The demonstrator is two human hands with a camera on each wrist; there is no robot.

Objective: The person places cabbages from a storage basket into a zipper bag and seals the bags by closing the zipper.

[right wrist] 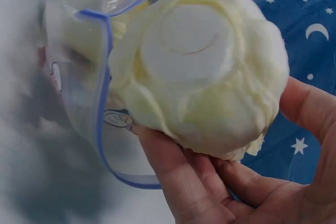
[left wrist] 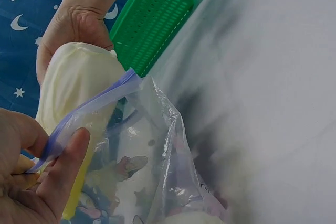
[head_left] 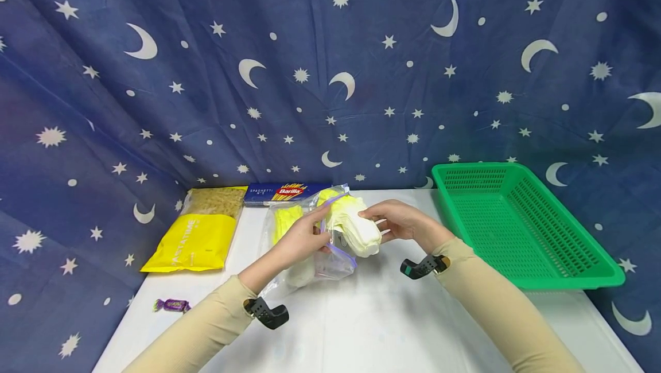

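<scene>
My left hand (head_left: 303,235) pinches the purple-edged mouth of a clear zip bag (head_left: 333,267) between thumb and fingers. A small napa cabbage (head_left: 360,230), yellow-leaved and white-stemmed, sits at the parted mouth, its white end outside and its leafy end toward the bag. With thumb and fingers around that white end, my right hand (head_left: 401,221) grips the cabbage. In the right wrist view the round cut base (right wrist: 189,43) faces the camera. A second napa cabbage (head_left: 286,221) lies inside the bag, seen through the plastic.
A green plastic basket (head_left: 516,241) stands at the right. Behind the bag lies a blue Barilla spaghetti box (head_left: 289,191). At the left are a yellow pasta bag (head_left: 201,241) and a purple-wrapped candy (head_left: 172,304). A starry blue curtain (head_left: 320,74) hangs behind the table.
</scene>
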